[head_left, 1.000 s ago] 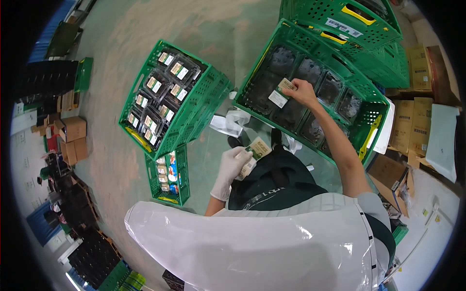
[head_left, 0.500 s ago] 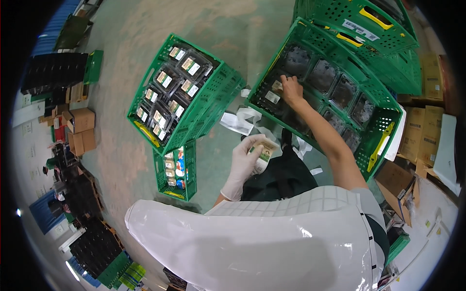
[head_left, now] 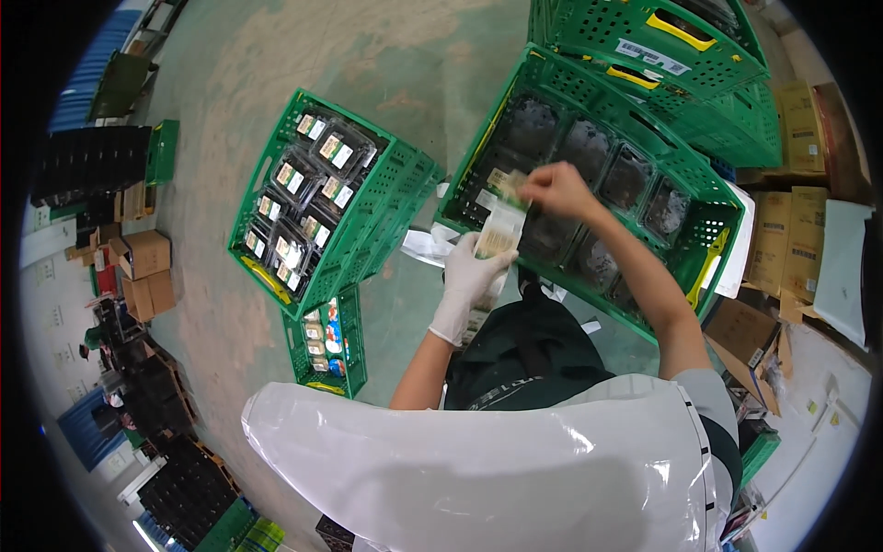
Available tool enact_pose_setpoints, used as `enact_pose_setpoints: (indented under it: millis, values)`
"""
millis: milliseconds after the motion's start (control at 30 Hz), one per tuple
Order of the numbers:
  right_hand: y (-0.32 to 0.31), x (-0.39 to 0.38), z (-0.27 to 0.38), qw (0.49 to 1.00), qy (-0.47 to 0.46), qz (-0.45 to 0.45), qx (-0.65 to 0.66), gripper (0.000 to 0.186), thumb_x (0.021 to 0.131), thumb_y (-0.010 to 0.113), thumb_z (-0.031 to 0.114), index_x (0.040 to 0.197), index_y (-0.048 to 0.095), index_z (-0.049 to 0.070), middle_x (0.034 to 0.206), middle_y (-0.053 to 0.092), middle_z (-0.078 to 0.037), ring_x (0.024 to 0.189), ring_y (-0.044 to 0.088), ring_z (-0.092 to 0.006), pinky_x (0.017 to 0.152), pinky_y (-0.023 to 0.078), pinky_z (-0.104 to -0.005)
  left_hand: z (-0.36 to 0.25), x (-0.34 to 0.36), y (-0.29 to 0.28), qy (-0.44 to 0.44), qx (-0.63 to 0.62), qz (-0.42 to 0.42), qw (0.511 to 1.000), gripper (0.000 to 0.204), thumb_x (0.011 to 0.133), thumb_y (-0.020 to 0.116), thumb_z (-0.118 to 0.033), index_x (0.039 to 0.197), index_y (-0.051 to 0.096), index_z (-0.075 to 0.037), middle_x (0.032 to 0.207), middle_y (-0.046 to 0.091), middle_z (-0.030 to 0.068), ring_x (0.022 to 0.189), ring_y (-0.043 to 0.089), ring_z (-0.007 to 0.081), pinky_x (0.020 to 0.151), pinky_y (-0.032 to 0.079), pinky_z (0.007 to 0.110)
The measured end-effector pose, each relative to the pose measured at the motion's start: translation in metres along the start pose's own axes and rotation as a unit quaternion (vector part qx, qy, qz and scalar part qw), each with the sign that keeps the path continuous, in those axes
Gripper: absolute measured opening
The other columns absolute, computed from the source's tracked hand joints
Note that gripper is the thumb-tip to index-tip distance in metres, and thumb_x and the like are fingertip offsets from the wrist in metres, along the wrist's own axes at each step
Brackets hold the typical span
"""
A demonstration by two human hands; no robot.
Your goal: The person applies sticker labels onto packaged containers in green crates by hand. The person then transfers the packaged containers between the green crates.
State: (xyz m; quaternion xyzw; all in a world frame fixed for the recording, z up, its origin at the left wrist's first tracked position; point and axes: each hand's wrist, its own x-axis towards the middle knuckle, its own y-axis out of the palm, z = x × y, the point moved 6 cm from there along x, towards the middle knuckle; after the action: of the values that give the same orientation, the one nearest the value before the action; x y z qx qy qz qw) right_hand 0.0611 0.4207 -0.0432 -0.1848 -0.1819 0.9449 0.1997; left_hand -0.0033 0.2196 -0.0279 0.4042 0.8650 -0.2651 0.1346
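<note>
We had the strip of labels [head_left: 503,228] stretched between our two hands, over the near edge of the green crate [head_left: 589,103]. Our gloved left hand [head_left: 472,276] was closed around the strip, part of which hung below the palm. Our bare right hand [head_left: 563,191] was apart from the left, its thumb and fingertips pinched on the far end of the strip; blur hid exactly how they gripped it.

We judged the strip very light and limp, apt to curl, crease or tear if pulled crookedly. The backing was probably slick and the face under each label sticky, so a thin edge or corner looked the best hold, with bare fingertips surer than the glove.

Beneath the strip and beyond it, clear plastic boxes [head_left: 628,177] with dark contents sat side by side in the crate. We took them for light and thin-walled, with smooth lids that could dent under a hard press; we would have held them by their side walls. To our left, labelled boxes [head_left: 290,178] filled a second crate [head_left: 386,207].
</note>
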Motion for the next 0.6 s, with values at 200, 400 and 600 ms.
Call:
enact_pose_setpoints:
  millis: [200,400,600]
  values:
    - [-0.057,0.128,-0.105,0.957,0.116,-0.074,-0.256,0.050,0.063,0.075,0.041,0.100,0.063,0.009,0.096,0.064,-0.013,0.092,0.060,-0.0336,0.074,0.049,-0.0425,0.005,-0.006,-0.007,0.091,0.075,-0.003,0.993,0.022,0.073,0.069,-0.018,0.089,0.067,-0.003,0.100,0.063,0.0116,0.097,0.057,0.0242,0.082,0.045,0.034]
    - [-0.043,0.136,-0.114,0.842,-0.030,-0.233,-0.486,0.048,0.069,0.070,0.045,0.097,0.061,0.007,0.093,0.063,-0.016,0.087,0.060,-0.0349,0.069,0.049,-0.0447,-0.018,-0.001,0.010,-0.089,-0.222,0.079,0.968,0.028,0.080,0.060,-0.006,0.107,0.058,0.001,0.095,0.061,0.0053,0.087,0.055,0.0095,0.076,0.045,0.024]
    - [-0.009,0.034,-0.028,0.962,0.071,0.176,0.195,0.034,0.083,0.061,0.037,0.092,0.063,0.004,0.082,0.065,-0.006,0.073,0.062,-0.0128,0.062,0.049,-0.0263,-0.053,0.033,0.032,0.063,-0.218,0.044,0.973,0.036,0.083,0.050,0.005,0.119,0.050,0.002,0.112,0.060,0.0116,0.102,0.055,0.0148,0.090,0.041,0.025]
